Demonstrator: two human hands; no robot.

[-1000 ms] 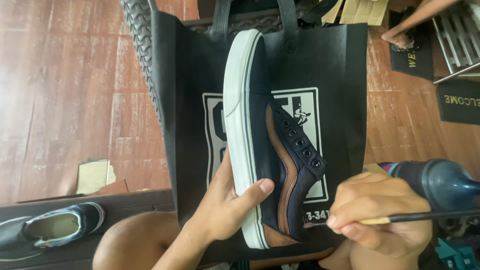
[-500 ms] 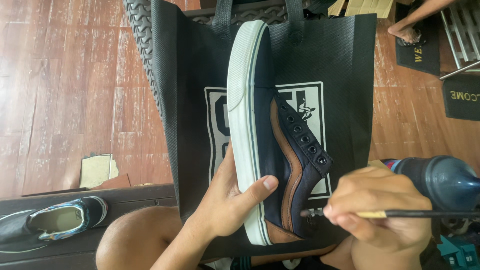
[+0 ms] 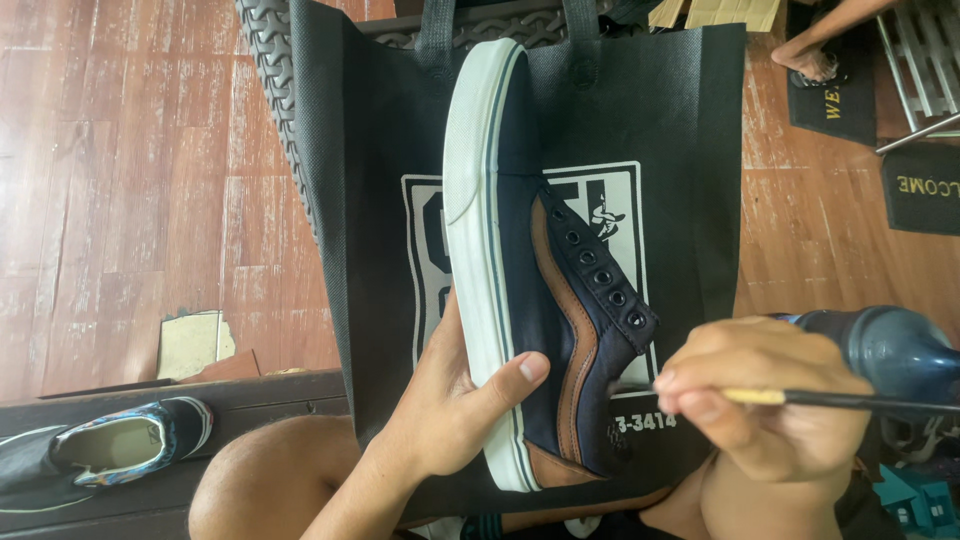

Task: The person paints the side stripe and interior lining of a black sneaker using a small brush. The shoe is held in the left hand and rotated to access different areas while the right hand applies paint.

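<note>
A home floor workspace: worn wooden floorboards (image 3: 120, 150), doormats (image 3: 920, 185).

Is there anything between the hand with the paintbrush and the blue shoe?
Nothing visible is in the way. The right hand holds a thin brush right beside the navy canvas sneaker with a brown stripe, near its heel opening, while the left hand grips the sneaker's white sole.

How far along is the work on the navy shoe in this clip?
Done: laces are out, the eyelets sit empty on the navy canvas sneaker with brown stripe and white sole. In hand: the left hand grips its heel end while the right hand pinches a thin dark brush beside the eyelet flap. Left: no fresh paint visible; a second slip-on shoe waits aside.
</note>
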